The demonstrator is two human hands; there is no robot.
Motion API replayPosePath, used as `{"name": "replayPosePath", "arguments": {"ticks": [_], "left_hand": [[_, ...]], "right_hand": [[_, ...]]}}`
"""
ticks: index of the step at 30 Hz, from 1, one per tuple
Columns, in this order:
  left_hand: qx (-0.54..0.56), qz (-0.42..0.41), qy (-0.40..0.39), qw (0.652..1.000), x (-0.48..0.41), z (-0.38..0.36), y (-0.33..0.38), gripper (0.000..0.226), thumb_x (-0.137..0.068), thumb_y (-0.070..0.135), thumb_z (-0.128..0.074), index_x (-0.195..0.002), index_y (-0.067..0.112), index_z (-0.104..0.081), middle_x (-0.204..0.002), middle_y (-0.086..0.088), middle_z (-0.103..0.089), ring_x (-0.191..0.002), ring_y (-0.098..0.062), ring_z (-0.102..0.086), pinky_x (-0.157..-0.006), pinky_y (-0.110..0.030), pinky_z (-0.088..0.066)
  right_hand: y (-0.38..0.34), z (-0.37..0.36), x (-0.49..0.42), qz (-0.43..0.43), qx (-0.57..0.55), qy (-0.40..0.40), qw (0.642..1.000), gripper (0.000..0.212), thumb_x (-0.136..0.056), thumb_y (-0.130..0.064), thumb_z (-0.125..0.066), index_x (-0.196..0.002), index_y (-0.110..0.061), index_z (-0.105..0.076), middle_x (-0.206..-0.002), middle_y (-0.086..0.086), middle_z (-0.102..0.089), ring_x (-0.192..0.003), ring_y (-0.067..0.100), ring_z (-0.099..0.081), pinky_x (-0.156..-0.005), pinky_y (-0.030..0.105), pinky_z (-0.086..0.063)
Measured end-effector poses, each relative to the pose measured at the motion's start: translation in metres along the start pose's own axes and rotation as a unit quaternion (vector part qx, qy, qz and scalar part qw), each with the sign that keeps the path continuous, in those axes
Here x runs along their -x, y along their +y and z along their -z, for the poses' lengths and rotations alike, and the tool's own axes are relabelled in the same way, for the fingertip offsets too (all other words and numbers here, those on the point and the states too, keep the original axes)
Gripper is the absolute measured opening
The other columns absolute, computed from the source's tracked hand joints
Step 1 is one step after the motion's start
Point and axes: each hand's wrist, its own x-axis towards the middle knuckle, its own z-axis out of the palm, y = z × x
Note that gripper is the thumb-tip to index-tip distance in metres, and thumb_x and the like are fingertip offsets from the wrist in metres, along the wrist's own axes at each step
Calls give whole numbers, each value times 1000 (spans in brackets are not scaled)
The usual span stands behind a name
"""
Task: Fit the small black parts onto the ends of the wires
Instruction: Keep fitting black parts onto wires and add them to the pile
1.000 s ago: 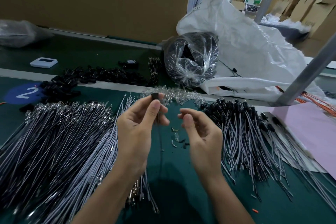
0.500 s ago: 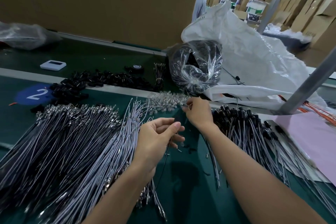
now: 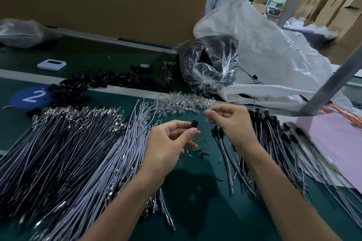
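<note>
The green work table (image 3: 195,211) stands before a tall brown cardboard wall (image 3: 107,0), and stacked cartons fill the room behind on the right. A pale strip crosses the table at the far side of my piles. The only bare room is the narrow lane of green between the two heaps, under my wrists, with some small scraps lying in it. At the left of the lane lies the big pile of bare wires (image 3: 68,152). At the right lie the wires with black ends (image 3: 274,143), and beyond them a pink sheet (image 3: 337,143) and a slanted metal post (image 3: 337,76).

My left hand (image 3: 168,143) pinches one small black part (image 3: 194,124) between thumb and forefinger, above the lane. My right hand (image 3: 231,121) is just beside it, near the heap of clear parts (image 3: 182,101). Its fingers are curled with the tips together, and I cannot tell if something is between them. More loose black parts (image 3: 109,80) lie along the strip.

A blue round label (image 3: 29,97) on the table reads "2".
</note>
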Motion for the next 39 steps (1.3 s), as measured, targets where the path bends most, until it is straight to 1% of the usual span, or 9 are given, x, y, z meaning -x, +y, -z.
{"name": "replayPosePath", "arguments": {"ticks": [3, 6, 10, 15, 20, 24, 32, 37, 39], "left_hand": [[-33, -37, -2, 999, 1, -4, -3, 14, -80, 15, -77, -90, 22, -72, -76, 1, -77, -61, -15, -72, -50, -10, -43], [-46, -70, -9, 996, 3, -6, -4, 16, -79, 10, -78, -92, 19, -74, -74, 1, -76, -61, -16, -72, -52, -9, -45], [-38, -87, -11, 995, 4, -6, -2, 17, -78, 5, -77, -93, 13, -76, -77, -1, -77, -61, -17, -73, -52, -11, -46], [-48, -97, -5, 994, 5, -8, -1, 14, -79, 9, -76, -89, 18, -75, -73, -1, -76, -63, -20, -73, -49, -21, -48], [-72, -114, 2, 991, 6, -9, -3, 16, -79, 5, -78, -90, 17, -76, -72, 0, -76, -64, -16, -73, -53, -16, -49], [-88, -129, 7, 988, 8, -9, -3, 19, -78, 4, -78, -90, 18, -76, -73, 3, -76, -65, -14, -74, -54, -16, -51], [-85, -138, -15, 987, 8, -8, -4, 18, -80, 4, -76, -89, 19, -75, -72, 4, -76, -65, -13, -73, -56, -17, -52], [-53, -135, -19, 989, 9, -8, -3, 13, -74, 19, -75, -86, 22, -74, -71, 4, -75, -65, -15, -74, -60, -21, -56], [-41, -132, -19, 990, 8, -7, -4, 12, -75, 14, -75, -86, 21, -73, -70, 3, -75, -64, -16, -74, -59, -21, -56]], "right_hand": [[-15, 3, 31, 31, -116, -17, 993, 12, -78, -29, -73, -81, -17, -72, -69, 2, -71, -60, 12, -62, -59, 23, -54], [-15, 0, 42, 33, -170, -25, 985, 5, -85, -13, -70, -84, -9, -70, -69, 6, -70, -61, 16, -63, -59, 23, -52], [-11, -1, 42, 32, -162, -25, 986, 4, -88, -5, -68, -84, -7, -69, -69, 4, -70, -63, 14, -65, -59, 23, -52], [-8, 3, 43, 51, -120, -29, 991, 3, -87, -5, -70, -85, -7, -70, -69, 1, -71, -63, 11, -67, -59, 19, -51], [-9, 5, 45, 69, -81, -10, 994, 8, -86, -9, -73, -78, -10, -70, -63, 2, -69, -54, 12, -64, -54, 23, -51], [-10, 3, 46, 87, -46, -3, 995, 9, -85, -10, -74, -77, -11, -70, -63, 2, -69, -54, 14, -65, -56, 27, -56], [-6, 6, 44, 91, -72, -26, 993, 10, -84, -5, -74, -76, -8, -68, -66, 4, -69, -57, 12, -64, -59, 27, -54], [-5, 4, 47, 78, -121, -41, 989, 14, -86, -4, -71, -74, -6, -64, -65, 5, -68, -57, 10, -63, -57, 19, -50], [-6, 2, 47, 82, -131, -41, 987, 14, -86, -2, -70, -74, -5, -64, -65, 4, -68, -58, 9, -62, -57, 18, -50]]}}
